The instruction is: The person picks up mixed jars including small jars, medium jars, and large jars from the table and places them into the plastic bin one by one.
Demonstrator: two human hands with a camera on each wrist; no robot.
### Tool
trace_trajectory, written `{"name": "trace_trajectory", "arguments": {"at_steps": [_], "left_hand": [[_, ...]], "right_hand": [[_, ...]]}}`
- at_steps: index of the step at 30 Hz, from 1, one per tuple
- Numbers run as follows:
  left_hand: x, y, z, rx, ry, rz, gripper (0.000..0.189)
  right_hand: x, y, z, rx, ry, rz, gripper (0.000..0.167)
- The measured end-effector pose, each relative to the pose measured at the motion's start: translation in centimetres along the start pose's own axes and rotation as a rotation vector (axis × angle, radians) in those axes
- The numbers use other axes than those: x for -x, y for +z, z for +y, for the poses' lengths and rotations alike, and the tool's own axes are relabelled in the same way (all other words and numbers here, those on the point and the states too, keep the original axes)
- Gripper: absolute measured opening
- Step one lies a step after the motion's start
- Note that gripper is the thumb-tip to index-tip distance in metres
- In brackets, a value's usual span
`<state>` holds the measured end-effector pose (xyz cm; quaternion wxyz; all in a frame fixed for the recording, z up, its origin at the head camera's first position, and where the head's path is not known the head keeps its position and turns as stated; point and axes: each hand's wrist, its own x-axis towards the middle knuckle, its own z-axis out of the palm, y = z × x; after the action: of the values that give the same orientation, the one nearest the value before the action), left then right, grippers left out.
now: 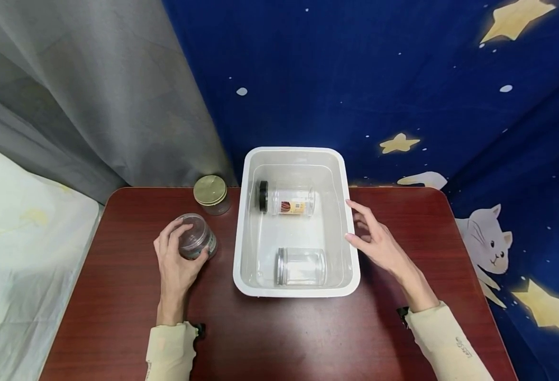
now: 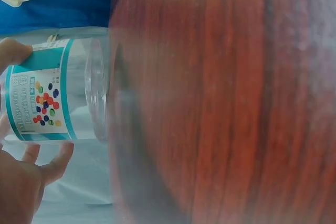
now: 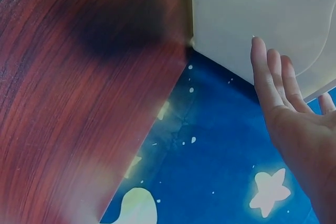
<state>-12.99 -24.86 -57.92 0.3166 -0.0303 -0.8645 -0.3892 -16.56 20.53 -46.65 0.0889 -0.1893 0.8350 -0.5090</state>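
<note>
My left hand grips a clear plastic jar, fingers over the far side and thumb on the near side. In the left wrist view this jar's teal-and-white label shows coloured dots, and its clear end is close to the table. My right hand is at the right wall of the white plastic bin, with thumb and fingertips right at the rim. The right wrist view shows its fingers extended along the bin's outer wall. Inside the bin, a black-lidded jar and another clear jar lie on their sides.
A gold-lidded jar stands upright at the table's back edge, just behind the jar in my left hand. The dark red wooden table backs onto a grey curtain and a blue starry curtain.
</note>
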Motion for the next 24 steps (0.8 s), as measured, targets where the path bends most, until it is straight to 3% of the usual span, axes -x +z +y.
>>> {"name": "trace_trajectory", "arguments": {"at_steps": [18, 24], "left_hand": [[-0.4, -0.6, 1.2, 0.013, 0.006, 0.001, 0.062], [-0.4, -0.9, 1.5, 0.029, -0.006, 0.005, 0.065]], "right_hand": [[0.0, 0.0, 0.0, -0.010, 0.009, -0.008, 0.069], [-0.1, 0.4, 2.0, -0.030, 0.002, 0.013, 0.070]]}}
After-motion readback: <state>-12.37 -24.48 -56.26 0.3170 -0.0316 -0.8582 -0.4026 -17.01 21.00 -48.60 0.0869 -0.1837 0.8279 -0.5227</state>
